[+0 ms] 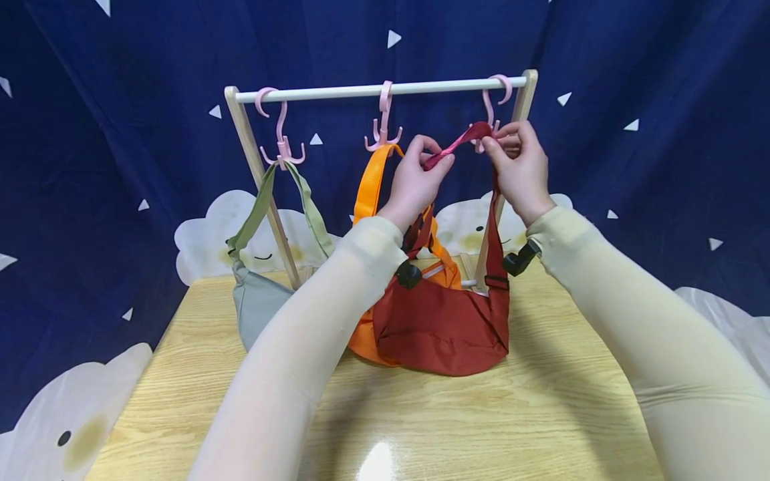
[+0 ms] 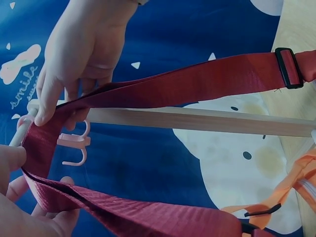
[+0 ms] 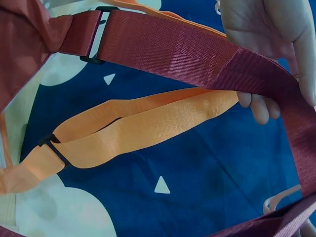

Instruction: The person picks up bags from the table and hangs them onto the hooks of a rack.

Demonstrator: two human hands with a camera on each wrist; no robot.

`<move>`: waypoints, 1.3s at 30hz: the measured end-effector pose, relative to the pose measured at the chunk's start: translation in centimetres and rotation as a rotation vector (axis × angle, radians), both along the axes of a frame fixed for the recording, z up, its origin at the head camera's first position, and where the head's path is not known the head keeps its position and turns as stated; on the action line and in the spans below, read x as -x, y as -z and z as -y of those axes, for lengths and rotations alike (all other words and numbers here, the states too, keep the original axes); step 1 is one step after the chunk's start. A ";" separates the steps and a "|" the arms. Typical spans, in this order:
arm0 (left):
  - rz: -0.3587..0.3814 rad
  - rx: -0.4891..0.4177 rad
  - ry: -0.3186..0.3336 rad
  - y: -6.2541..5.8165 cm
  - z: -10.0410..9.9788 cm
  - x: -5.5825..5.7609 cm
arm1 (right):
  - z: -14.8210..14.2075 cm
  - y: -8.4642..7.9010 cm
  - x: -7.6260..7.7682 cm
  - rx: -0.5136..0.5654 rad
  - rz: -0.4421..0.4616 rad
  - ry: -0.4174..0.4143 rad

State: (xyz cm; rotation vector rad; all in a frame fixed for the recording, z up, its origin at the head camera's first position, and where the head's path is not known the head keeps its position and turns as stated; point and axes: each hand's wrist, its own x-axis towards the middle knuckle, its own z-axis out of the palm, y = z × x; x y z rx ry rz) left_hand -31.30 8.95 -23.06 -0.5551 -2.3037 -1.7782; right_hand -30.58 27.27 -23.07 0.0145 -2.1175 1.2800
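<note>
A dark red shoulder bag hangs low over the table, its strap raised between both hands. My left hand pinches the strap on its left side, thumb against the fingers. The right hand pinches it further right, beside the pink hook hanger at the rail's right end. In the left wrist view the strap loop crosses in front of that hanger; whether they touch I cannot tell. The right wrist view shows the strap running across the left hand's fingers.
A white rail on wooden posts stands on the wooden table. An orange bag hangs from the middle pink hanger, partly behind the red one. At left, a grey-green bag hangs from another pink hanger.
</note>
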 end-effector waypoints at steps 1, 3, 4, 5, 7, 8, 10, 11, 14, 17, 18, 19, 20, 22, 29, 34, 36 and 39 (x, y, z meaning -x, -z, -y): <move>-0.001 -0.001 0.002 0.0 0.0 0.0 | 0.0 0.0 0.0 0.002 0.000 -0.001; -0.005 -0.003 0.002 0.0 -0.1 0.0 | 0.0 0.0 0.1 0.005 -0.002 -0.001; -0.009 -0.006 0.001 0.1 -0.1 0.0 | -0.1 0.0 0.1 0.005 -0.002 -0.001; -0.014 -0.008 0.000 0.1 -0.1 0.0 | -0.1 0.0 0.1 0.004 0.000 0.000; -0.019 -0.013 -0.004 0.0 -0.1 0.0 | 0.0 -0.1 0.1 0.006 0.003 0.002; -0.021 -0.017 -0.006 0.0 -0.1 0.0 | 0.0 -0.1 0.1 0.008 0.004 0.000; -0.026 -0.023 -0.012 -0.1 -0.1 0.1 | 0.0 -0.1 0.2 0.002 -0.003 -0.003; -0.025 -0.025 -0.015 -0.1 -0.1 0.1 | 0.0 -0.1 0.2 0.002 -0.006 -0.005; -0.022 -0.027 -0.019 -0.1 -0.1 0.2 | 0.0 -0.1 0.3 0.005 -0.007 -0.014; -0.012 -0.024 -0.020 -0.1 -0.1 0.3 | 0.0 0.0 0.3 0.010 -0.002 -0.020; -0.006 -0.022 -0.020 0.0 -0.2 0.3 | 0.0 0.0 0.4 0.009 -0.002 -0.021; -0.001 -0.021 -0.020 0.0 -0.2 0.3 | 0.0 0.0 0.3 0.008 -0.003 -0.022; 0.005 -0.020 -0.020 0.0 -0.2 0.3 | 0.0 0.0 0.3 0.007 -0.002 -0.022; 0.012 -0.017 -0.019 0.2 -0.2 0.3 | -0.1 0.0 0.3 0.000 -0.001 -0.019; 0.005 -0.012 -0.010 0.8 -0.2 0.4 | -0.2 0.3 0.2 -0.003 0.043 -0.019; 0.013 -0.005 -0.014 1.1 -0.3 0.5 | -0.4 0.6 0.2 -0.003 0.085 -0.010; 0.020 0.002 -0.015 1.2 -0.3 0.5 | -0.5 0.7 0.2 -0.007 0.097 -0.006; 0.027 0.017 -0.015 1.4 -0.3 0.4 | -0.7 0.9 0.1 -0.010 0.112 -0.003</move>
